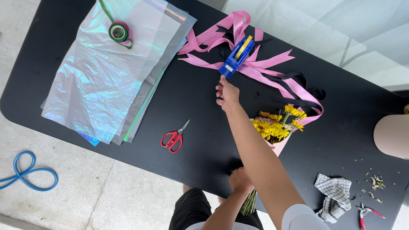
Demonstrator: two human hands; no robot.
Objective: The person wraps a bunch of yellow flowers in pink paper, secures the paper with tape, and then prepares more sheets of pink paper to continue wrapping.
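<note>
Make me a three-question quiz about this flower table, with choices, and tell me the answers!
1. Where are the red scissors? A) on the black table B) on the floor C) in a hand
2. What colour are the flowers? A) white B) yellow C) purple
3. What is the right hand doing? A) cutting ribbon B) holding scissors C) reaching to the blue tape dispenser

Answers: A, they lie flat on the tabletop; B, the blooms are yellow; C, its fingertips meet the dispenser's end, while the left hand grips the stems.

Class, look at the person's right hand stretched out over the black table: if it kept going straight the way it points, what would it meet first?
Most likely the blue tape dispenser, lying on pink ribbons just beyond the right hand; its height above them is unclear.
</note>
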